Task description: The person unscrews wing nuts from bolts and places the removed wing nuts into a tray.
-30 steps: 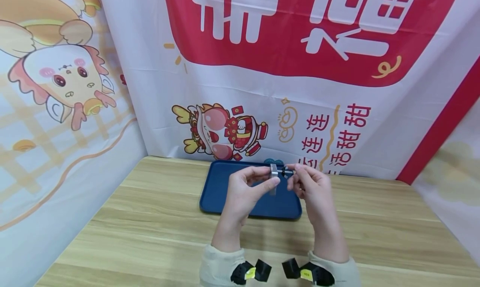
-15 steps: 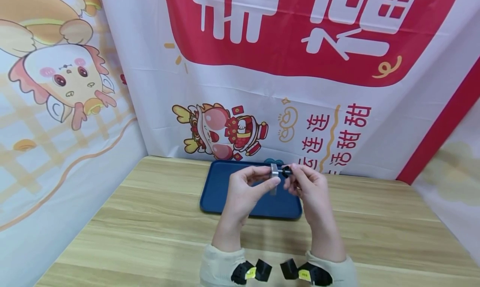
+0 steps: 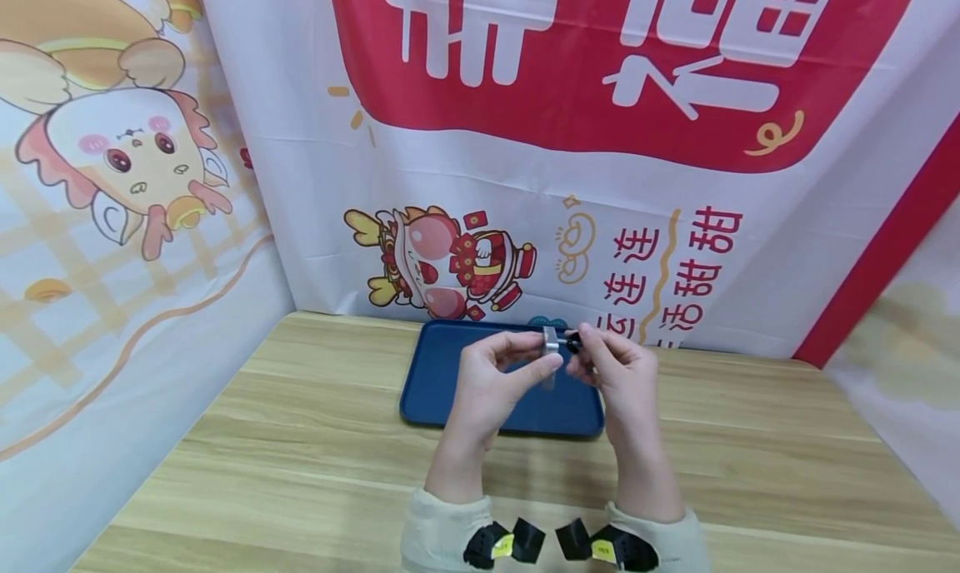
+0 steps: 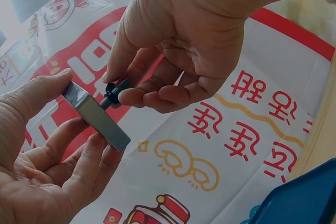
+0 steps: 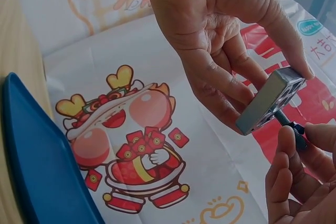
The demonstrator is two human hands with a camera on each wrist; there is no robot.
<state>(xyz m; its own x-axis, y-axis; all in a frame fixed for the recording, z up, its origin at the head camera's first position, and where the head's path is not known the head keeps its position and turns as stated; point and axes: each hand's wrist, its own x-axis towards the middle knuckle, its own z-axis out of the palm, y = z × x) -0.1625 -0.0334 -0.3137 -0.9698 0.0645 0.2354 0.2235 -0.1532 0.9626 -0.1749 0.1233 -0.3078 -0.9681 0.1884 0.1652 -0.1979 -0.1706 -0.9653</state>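
My left hand [image 3: 487,381] holds a silver metal block [image 4: 102,121] by its edges, with the thumb on one end and fingertips underneath. A threaded bolt [image 5: 281,118] sticks out of the block towards my right hand [image 3: 628,381]. On the bolt sits a small black nut [image 4: 112,94] with what look like wings. Thumb and fingers of the right hand pinch the nut and bolt end, partly covering them. In the right wrist view, the block's side facing the nut has recesses. Both hands are raised above a blue tray [image 3: 435,390].
The blue tray lies on a wood-grain table [image 3: 300,473], near its back edge. A printed white and red cloth [image 3: 480,173] hangs right behind it. Another patterned cloth [image 3: 90,306] stands on the left. Black camera mounts sit on both wrists.
My right hand has shifted slightly left, closer to the block, and its fingers have moved around the black nut, which has turned. The left hand and block stay almost in place.
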